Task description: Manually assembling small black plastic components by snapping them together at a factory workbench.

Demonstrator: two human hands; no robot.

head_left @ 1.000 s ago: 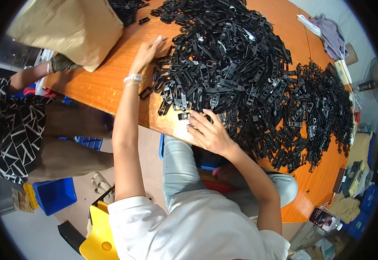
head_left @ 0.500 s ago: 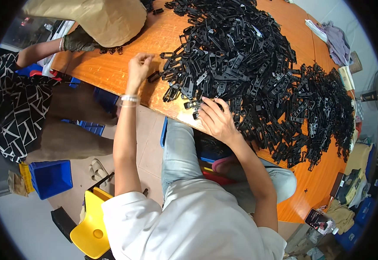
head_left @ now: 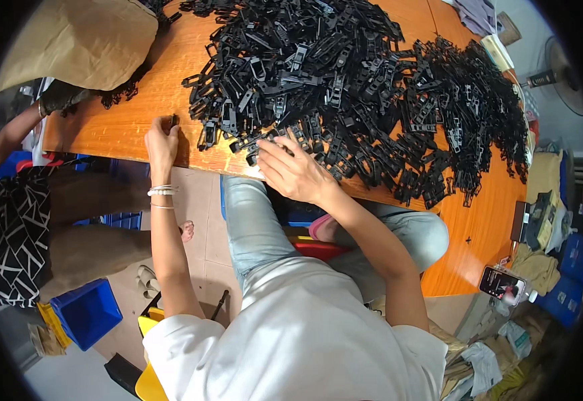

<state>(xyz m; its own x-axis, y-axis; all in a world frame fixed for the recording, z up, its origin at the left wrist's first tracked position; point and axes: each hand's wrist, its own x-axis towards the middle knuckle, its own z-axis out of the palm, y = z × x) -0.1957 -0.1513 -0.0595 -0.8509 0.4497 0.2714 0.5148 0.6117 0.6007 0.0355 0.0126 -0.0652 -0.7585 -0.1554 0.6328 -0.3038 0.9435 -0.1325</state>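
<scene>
A large heap of small black plastic clip-like parts (head_left: 305, 73) covers much of the orange wooden table (head_left: 131, 123). Left of the heap, at the table's near edge, my left hand (head_left: 162, 148) is closed, with a black plastic part (head_left: 174, 120) at its thumb and fingertips. My right hand (head_left: 295, 172) reaches over the heap's near edge, its fingers spread and touching a few loose parts (head_left: 243, 144). What lies under its fingertips is partly hidden.
To the left, another person's gloved hand (head_left: 64, 97) is beside a brown sack (head_left: 84, 43) with black parts under it. A blue crate (head_left: 87, 313) stands on the floor. A phone (head_left: 502, 284) is at the table's right corner, and a fan (head_left: 562, 77) stands beyond.
The view has shifted, so the table appears farther left. My left hand has come down toward the near edge and closed on a loose black part. My right hand stays at the heap's edge.
</scene>
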